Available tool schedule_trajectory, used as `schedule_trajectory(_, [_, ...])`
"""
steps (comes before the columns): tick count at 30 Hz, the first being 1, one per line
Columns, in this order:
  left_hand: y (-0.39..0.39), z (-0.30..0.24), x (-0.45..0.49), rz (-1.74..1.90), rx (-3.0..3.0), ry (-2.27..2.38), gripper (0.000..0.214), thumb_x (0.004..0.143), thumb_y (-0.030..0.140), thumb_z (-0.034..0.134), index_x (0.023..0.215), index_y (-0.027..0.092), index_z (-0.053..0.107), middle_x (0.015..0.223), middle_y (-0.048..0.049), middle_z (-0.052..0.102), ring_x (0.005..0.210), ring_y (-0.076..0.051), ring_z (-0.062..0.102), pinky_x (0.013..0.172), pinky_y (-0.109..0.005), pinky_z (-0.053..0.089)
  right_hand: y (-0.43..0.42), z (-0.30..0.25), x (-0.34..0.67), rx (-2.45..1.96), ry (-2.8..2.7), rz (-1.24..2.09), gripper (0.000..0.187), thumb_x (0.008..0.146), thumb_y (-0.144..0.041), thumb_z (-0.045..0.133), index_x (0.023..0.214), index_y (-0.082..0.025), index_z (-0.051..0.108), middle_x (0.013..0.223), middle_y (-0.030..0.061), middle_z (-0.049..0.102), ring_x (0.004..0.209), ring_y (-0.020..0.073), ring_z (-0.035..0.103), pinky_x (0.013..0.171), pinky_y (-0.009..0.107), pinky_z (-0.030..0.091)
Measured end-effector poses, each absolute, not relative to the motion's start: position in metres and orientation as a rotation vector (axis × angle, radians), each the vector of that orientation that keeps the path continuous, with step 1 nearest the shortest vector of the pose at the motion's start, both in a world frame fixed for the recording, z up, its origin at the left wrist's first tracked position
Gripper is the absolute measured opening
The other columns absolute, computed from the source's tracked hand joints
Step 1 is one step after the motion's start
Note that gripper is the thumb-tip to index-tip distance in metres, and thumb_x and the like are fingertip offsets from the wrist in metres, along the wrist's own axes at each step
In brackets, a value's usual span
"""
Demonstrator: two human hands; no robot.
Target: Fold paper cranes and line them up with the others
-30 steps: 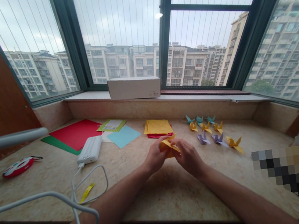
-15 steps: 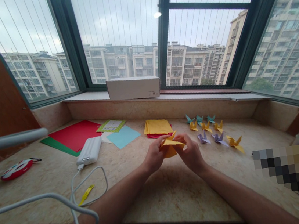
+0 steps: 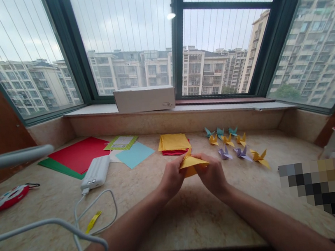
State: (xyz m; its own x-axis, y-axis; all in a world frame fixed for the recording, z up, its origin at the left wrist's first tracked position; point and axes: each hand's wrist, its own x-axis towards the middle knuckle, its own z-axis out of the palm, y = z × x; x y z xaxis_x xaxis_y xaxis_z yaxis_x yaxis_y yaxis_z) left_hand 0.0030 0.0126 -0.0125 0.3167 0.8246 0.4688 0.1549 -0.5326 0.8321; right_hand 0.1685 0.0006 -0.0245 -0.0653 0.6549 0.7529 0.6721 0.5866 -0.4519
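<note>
Both the left hand (image 3: 172,177) and the right hand (image 3: 212,172) are closed on one folded yellow paper (image 3: 194,163), each gripping one side of it. Its pointed corner rises between them; some fingertips are hidden from me. The paper is in front of the person, above the stone counter (image 3: 188,226); whether it touches the counter, I cannot tell. Just behind the hands lies a yellow paper stack (image 3: 174,142), with red paper (image 3: 174,152) under it. Near the right hand stand nine folded birds: three teal birds (image 3: 220,132), three small yellow birds (image 3: 226,140), two purple birds (image 3: 242,153) and one larger yellow bird (image 3: 260,158). Toward the left, I see a light blue sheet (image 3: 136,155), then a white power bank (image 3: 96,173) with its cable (image 3: 114,201). Farther back, a white box (image 3: 145,99) rests on the window sill (image 3: 90,110).
</note>
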Motion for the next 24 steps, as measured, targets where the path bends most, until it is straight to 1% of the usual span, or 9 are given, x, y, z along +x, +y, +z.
schedule_trajectory(3, [0.011,-0.011,0.003,1.251,1.904,0.871,0.038,0.086,0.034,0.063,0.121,0.021,0.067,0.111,-0.0056,0.073,0.103,-0.029,0.066,0.092,-0.036,0.049,-0.002,-0.024,0.168,-1.118,-1.739,-0.043,0.026,0.093,-0.042,0.054,0.101,-0.021,0.066,0.084,0.0077,0.074,0.074,0.0252,0.068,0.068,0.035,0.050])
schedule_trajectory(7, [0.010,-0.010,0.004,1.256,1.917,0.867,0.040,0.087,0.036,0.061,0.123,0.020,0.066,0.118,-0.0079,0.071,0.106,-0.030,0.064,0.096,-0.039,0.047,-0.001,-0.024,0.167,-1.092,-1.754,-0.129,0.030,0.095,-0.045,0.049,0.100,-0.019,0.063,0.087,0.0085,0.073,0.076,0.0252,0.066,0.072,0.037,0.047])
schedule_trajectory(11, [0.005,-0.009,0.006,1.251,1.904,0.817,0.044,0.086,0.033,0.063,0.128,0.020,0.062,0.119,-0.0096,0.069,0.109,-0.029,0.062,0.097,-0.040,0.047,0.002,-0.025,0.170,-1.062,-1.761,-0.140,0.027,0.096,-0.043,0.049,0.099,-0.021,0.064,0.088,0.0072,0.073,0.079,0.0251,0.066,0.075,0.038,0.045])
schedule_trajectory(12, [0.003,-0.009,0.006,1.236,1.897,0.799,0.048,0.084,0.034,0.064,0.130,0.019,0.060,0.120,-0.0105,0.068,0.109,-0.029,0.062,0.094,-0.039,0.049,0.002,-0.025,0.171,-1.051,-1.762,-0.133,0.026,0.095,-0.043,0.049,0.099,-0.021,0.064,0.089,0.0070,0.073,0.079,0.0251,0.066,0.076,0.038,0.045])
schedule_trajectory(14, [-0.001,-0.007,0.007,1.173,1.845,0.742,0.055,0.083,0.037,0.065,0.135,0.021,0.054,0.123,-0.0114,0.064,0.108,-0.028,0.061,0.084,-0.035,0.054,0.003,-0.023,0.174,-1.034,-1.754,-0.113,0.026,0.095,-0.042,0.049,0.101,-0.022,0.064,0.091,0.0069,0.074,0.080,0.0251,0.066,0.076,0.038,0.045])
schedule_trajectory(16, [-0.003,-0.006,0.008,1.110,1.751,0.661,0.057,0.085,0.043,0.064,0.136,0.022,0.052,0.125,-0.0117,0.061,0.107,-0.027,0.061,0.080,-0.033,0.055,0.004,-0.021,0.177,-1.021,-1.739,-0.096,0.026,0.094,-0.042,0.050,0.102,-0.022,0.065,0.094,0.0072,0.074,0.083,0.0257,0.066,0.077,0.039,0.045])
schedule_trajectory(20, [-0.002,-0.006,0.011,1.107,1.463,0.627,0.055,0.091,0.058,0.049,0.131,0.021,0.050,0.124,-0.0119,0.058,0.106,-0.024,0.060,0.081,-0.034,0.053,0.004,-0.019,0.179,-0.986,-1.738,-0.099,0.022,0.095,-0.038,0.050,0.099,-0.023,0.067,0.092,0.0064,0.074,0.084,0.0254,0.066,0.080,0.040,0.045])
schedule_trajectory(22, [0.001,-0.008,0.014,1.137,1.413,0.654,0.055,0.090,0.061,0.047,0.124,0.019,0.052,0.116,-0.0104,0.059,0.101,-0.022,0.060,0.081,-0.033,0.052,0.004,-0.019,0.178,-0.950,-1.776,-0.126,0.021,0.095,-0.037,0.051,0.097,-0.023,0.067,0.090,0.0059,0.074,0.083,0.0249,0.066,0.080,0.040,0.044])
schedule_trajectory(24, [0.004,-0.009,0.015,1.173,1.456,0.663,0.051,0.089,0.061,0.049,0.113,0.017,0.056,0.106,-0.0081,0.062,0.094,-0.021,0.059,0.082,-0.031,0.050,0.004,-0.020,0.177,-0.930,-1.815,-0.159,0.021,0.095,-0.037,0.053,0.098,-0.022,0.068,0.089,0.0060,0.074,0.084,0.0250,0.066,0.081,0.040,0.043])
